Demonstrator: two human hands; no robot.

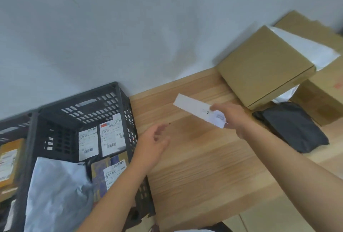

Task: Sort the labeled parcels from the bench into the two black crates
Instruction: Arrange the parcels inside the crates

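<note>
My right hand [233,118] grips one end of a long, narrow white box [193,108] and holds it tilted above the wooden bench [200,157]. My left hand [153,143] hovers with fingers apart over the bench, beside the right wall of a black crate [78,109]. That crate holds several parcels with barcode labels [110,135] and a grey poly bag [55,189]. Only the edge of a second black crate [11,131] shows at the far left, with a brown labeled parcel [9,161] in it.
At the bench's back right, a flat cardboard box [263,64] lies on top of white mailers and a larger carton [323,90]. A black poly bag [295,129] lies in front of them. A pale wall [130,27] backs the bench.
</note>
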